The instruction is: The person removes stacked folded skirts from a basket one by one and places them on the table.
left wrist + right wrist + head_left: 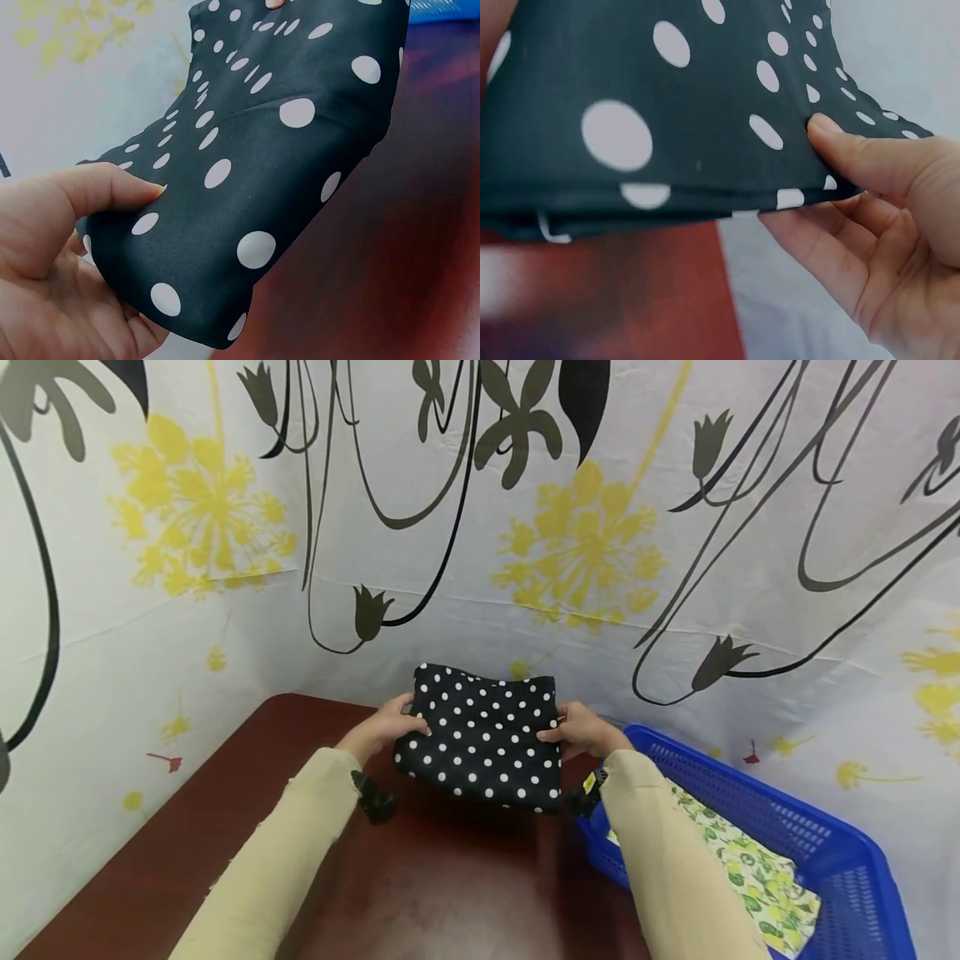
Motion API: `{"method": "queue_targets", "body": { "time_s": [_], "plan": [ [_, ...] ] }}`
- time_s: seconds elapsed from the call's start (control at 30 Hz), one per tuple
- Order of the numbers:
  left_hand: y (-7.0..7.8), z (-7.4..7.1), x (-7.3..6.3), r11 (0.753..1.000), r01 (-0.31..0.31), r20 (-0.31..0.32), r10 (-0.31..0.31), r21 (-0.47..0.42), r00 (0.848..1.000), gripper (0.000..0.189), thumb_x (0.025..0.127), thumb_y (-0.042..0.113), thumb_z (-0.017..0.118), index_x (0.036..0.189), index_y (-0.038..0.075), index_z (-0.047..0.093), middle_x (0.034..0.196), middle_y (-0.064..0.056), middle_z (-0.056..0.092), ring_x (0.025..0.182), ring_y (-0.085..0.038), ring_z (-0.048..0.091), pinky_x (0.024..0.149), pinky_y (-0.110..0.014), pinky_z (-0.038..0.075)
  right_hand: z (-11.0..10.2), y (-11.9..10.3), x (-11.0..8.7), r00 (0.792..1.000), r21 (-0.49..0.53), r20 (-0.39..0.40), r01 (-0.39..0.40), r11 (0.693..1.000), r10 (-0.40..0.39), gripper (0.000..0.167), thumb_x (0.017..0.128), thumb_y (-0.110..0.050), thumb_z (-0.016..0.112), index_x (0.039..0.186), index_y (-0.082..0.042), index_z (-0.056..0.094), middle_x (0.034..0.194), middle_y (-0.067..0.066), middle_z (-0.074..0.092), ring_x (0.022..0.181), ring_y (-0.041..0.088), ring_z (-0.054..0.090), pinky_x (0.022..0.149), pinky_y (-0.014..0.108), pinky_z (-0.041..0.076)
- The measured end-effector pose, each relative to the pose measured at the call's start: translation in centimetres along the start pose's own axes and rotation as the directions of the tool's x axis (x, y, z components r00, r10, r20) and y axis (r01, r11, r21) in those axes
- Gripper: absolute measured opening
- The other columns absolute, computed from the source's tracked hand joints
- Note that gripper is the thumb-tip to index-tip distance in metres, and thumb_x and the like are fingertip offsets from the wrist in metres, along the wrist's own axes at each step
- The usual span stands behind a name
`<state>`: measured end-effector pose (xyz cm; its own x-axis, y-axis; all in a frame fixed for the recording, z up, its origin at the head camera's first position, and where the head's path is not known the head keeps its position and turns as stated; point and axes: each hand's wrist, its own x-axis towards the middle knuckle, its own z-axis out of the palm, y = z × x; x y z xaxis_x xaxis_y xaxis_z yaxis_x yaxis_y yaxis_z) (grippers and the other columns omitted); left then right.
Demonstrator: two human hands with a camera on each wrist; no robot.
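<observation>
A black cloth with white polka dots [480,735], folded into a rough rectangle, is held up above the table between both hands. My left hand [392,725] pinches its left edge, thumb on the near face and fingers behind. On the opposite edge my right hand [585,729] pinches it the same way. In the left wrist view the dotted cloth [247,150] slopes away from the thumb. Stacked layers show along the lower edge of the cloth [630,191] in the right wrist view, with a small white loop hanging beneath.
A blue perforated plastic basket [847,835] stands at the right, holding a white cloth with yellow and green lemon print [757,868]. Below the hands lies a dark red table [442,893]. A flower-patterned curtain [450,552] hangs close behind and at the left.
</observation>
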<state>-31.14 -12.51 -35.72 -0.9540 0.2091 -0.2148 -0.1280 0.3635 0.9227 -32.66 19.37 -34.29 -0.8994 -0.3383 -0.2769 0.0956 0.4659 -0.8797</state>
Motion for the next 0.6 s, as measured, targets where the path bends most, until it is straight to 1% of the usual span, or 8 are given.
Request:
{"method": "queue_targets", "body": {
  "time_s": [0.13, 0.2, 0.27, 0.3, 0.37, 0.43, 0.5, 0.6],
  "plan": [
    [-2.3, 0.5, 0.6, 0.999, 0.013, -0.019, -0.012, 0.033, 1.000, 0.072, 0.076, 0.010, 0.061, 0.140, -0.001, 0.028, 0.132, -0.025, 0.037, 0.111, -0.037, 0.047, 0.092, -0.044, 0.040, 1.3, 1.6, 0.9, 0.998, 0.030, -0.030, -0.057, 0.998, 0.058, 0.038, 0.086, 0.002, 0.059, 0.120, 0.012, 0.046, 0.098, 0.023, 0.063, 0.078, 0.033, 0.065, 0.066, 0.045, 0.053],
    [-3.5, 0.8, 0.8, 0.999, 0.029, -0.025, -0.028, 0.039, 0.999, 0.072, 0.076, 0.009, 0.061, 0.139, -0.002, 0.028, 0.133, -0.026, 0.035, 0.112, -0.038, 0.046, 0.092, -0.046, 0.040, 2.0, 2.4, 1.3, 0.996, 0.026, -0.056, -0.073, 0.997, 0.075, 0.034, 0.085, 0.003, 0.059, 0.117, 0.012, 0.049, 0.096, 0.023, 0.063, 0.079, 0.033, 0.065, 0.066, 0.044, 0.053],
    [-4.6, 1.2, 1.0, 0.998, 0.044, -0.033, -0.042, 0.043, 0.999, 0.072, 0.076, 0.009, 0.061, 0.139, -0.002, 0.028, 0.133, -0.027, 0.036, 0.111, -0.039, 0.046, 0.091, -0.047, 0.040, 2.6, 3.0, 1.6, 0.991, 0.039, -0.079, -0.108, 0.993, 0.110, 0.031, 0.085, 0.004, 0.059, 0.113, 0.012, 0.051, 0.094, 0.022, 0.064, 0.079, 0.035, 0.065, 0.065, 0.045, 0.053],
    [-5.1, 1.4, 1.1, 0.998, 0.051, -0.038, -0.049, 0.040, 0.998, 0.072, 0.076, 0.010, 0.061, 0.139, -0.002, 0.028, 0.133, -0.027, 0.035, 0.111, -0.039, 0.046, 0.091, -0.047, 0.041, 2.9, 3.3, 1.7, 0.989, 0.034, -0.086, -0.118, 0.992, 0.120, 0.029, 0.085, 0.005, 0.059, 0.112, 0.012, 0.051, 0.094, 0.024, 0.063, 0.079, 0.036, 0.065, 0.065, 0.046, 0.053],
    [-6.1, 1.8, 1.2, 0.997, 0.064, -0.049, -0.061, 0.041, 0.997, 0.073, 0.076, 0.010, 0.062, 0.139, -0.003, 0.028, 0.133, -0.027, 0.036, 0.112, -0.039, 0.046, 0.091, -0.048, 0.040, 3.4, 3.7, 1.9, 0.986, 0.067, -0.081, -0.142, 0.988, 0.147, 0.028, 0.085, 0.008, 0.057, 0.111, 0.014, 0.050, 0.097, 0.026, 0.061, 0.084, 0.040, 0.063, 0.067, 0.048, 0.052],
    [-6.9, 2.2, 1.2, 0.995, 0.080, -0.062, -0.077, 0.053, 0.995, 0.073, 0.076, 0.010, 0.062, 0.139, -0.004, 0.028, 0.134, -0.028, 0.035, 0.113, -0.040, 0.044, 0.092, -0.049, 0.039, 3.9, 4.1, 2.2, 0.979, 0.099, -0.080, -0.181, 0.979, 0.189, 0.029, 0.085, 0.009, 0.057, 0.112, 0.014, 0.049, 0.099, 0.028, 0.060, 0.088, 0.042, 0.061, 0.067, 0.050, 0.051],
    [-7.5, 2.4, 1.2, 0.993, 0.100, -0.073, -0.095, 0.062, 0.993, 0.074, 0.076, 0.010, 0.062, 0.139, -0.005, 0.026, 0.136, -0.028, 0.032, 0.116, -0.040, 0.042, 0.093, -0.050, 0.038, 4.5, 4.5, 2.5, 0.974, 0.100, -0.086, -0.200, 0.975, 0.209, 0.031, 0.084, 0.010, 0.057, 0.113, 0.015, 0.047, 0.101, 0.030, 0.058, 0.091, 0.044, 0.060, 0.067, 0.051, 0.051],
    [-8.3, 2.6, 1.0, 0.990, 0.128, -0.085, -0.123, 0.065, 0.989, 0.075, 0.075, 0.009, 0.063, 0.139, -0.006, 0.026, 0.137, -0.028, 0.031, 0.117, -0.040, 0.040, 0.094, -0.050, 0.037, 5.3, 5.1, 2.7, 0.958, 0.085, -0.134, -0.243, 0.966, 0.253, 0.029, 0.082, 0.009, 0.060, 0.109, 0.014, 0.051, 0.098, 0.028, 0.059, 0.089, 0.042, 0.061, 0.064, 0.051, 0.051]
  ]
}}
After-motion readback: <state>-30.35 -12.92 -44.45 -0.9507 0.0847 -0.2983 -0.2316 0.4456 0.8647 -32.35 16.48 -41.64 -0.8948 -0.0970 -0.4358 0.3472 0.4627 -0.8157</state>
